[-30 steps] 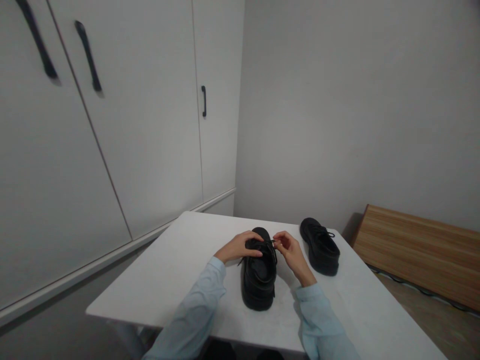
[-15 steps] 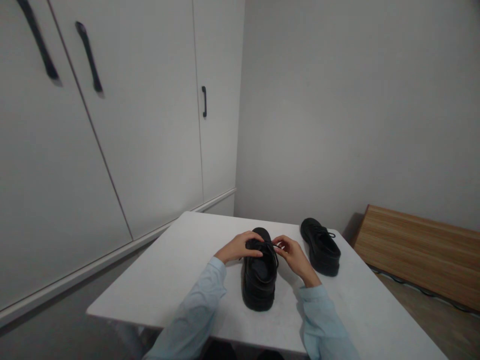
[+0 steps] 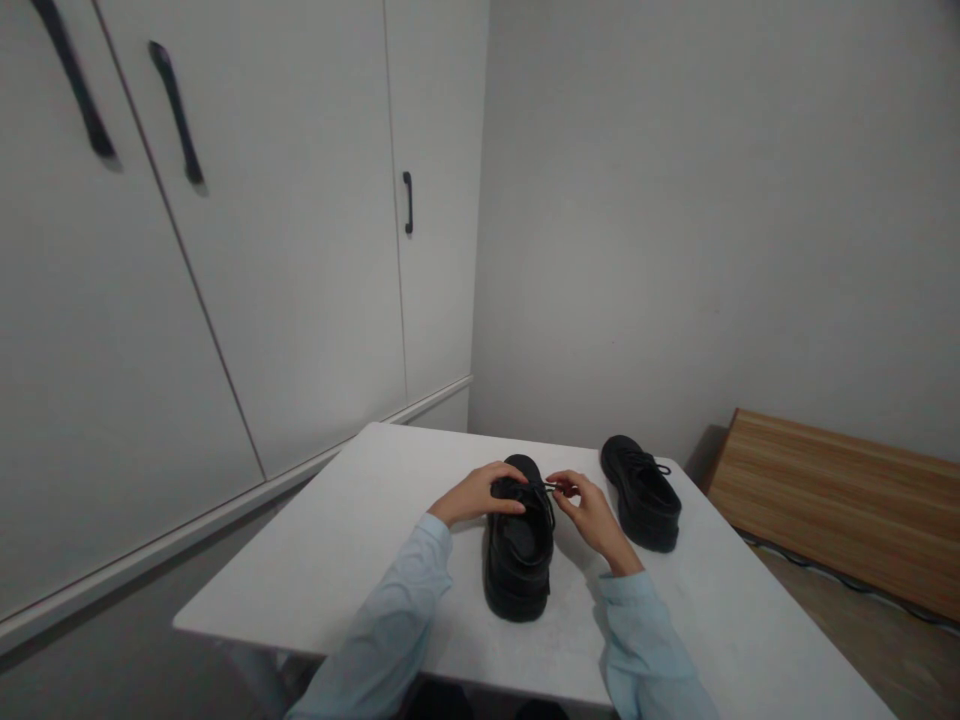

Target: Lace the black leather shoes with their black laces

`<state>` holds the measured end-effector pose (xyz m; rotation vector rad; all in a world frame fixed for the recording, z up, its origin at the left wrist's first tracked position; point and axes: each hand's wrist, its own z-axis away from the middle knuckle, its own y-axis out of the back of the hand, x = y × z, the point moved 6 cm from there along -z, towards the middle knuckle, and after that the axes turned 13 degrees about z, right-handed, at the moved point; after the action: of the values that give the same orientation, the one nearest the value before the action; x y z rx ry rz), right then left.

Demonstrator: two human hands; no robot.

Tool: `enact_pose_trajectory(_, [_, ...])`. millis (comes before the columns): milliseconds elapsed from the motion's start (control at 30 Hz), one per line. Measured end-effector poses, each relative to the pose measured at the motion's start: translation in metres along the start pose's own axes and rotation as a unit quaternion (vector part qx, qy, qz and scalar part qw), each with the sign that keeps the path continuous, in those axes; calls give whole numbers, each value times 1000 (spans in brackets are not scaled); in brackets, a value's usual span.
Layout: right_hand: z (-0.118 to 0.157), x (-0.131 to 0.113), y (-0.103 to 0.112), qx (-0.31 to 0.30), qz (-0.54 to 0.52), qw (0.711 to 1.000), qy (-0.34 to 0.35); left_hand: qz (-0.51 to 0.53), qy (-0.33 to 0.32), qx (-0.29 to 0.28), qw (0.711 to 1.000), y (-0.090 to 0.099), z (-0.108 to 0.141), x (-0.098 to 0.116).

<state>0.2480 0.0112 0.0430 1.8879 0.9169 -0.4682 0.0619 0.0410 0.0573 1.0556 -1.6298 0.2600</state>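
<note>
A black lace-up shoe [image 3: 517, 575] stands upright on the white table [image 3: 330, 560], its toe pointing away from me and its heel towards me. From the left, my left hand [image 3: 480, 492] is closed over the front of the shoe, with thumb and fingers at the lacing. On the other side, my right hand [image 3: 585, 510] pinches a black shoelace [image 3: 550, 487] just right of the shoe, and the lace runs from the fingertips back to the eyelets. The exact grip of the left fingertips is partly hidden.
A second black shoe [image 3: 649, 505] with a tied lace sits at the table's far right. A wooden board [image 3: 832, 500] stands right of the table. White cabinets [image 3: 300, 300] with dark handles rise at the left, and a grey wall [image 3: 712, 220] lies behind.
My right fingers have shifted very slightly to the right with the shoelace, away from the shoe. My left hand and both shoes have stayed in place.
</note>
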Motion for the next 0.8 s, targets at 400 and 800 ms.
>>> enact_pose_trajectory(400, [-1,21,5,39,34,998,-35,8,20,-18,1000,0,1,-2])
enact_pose_trajectory(800, [6,19,-1,-61,-298,937,-170,49,53,-23,997,3,3,-10])
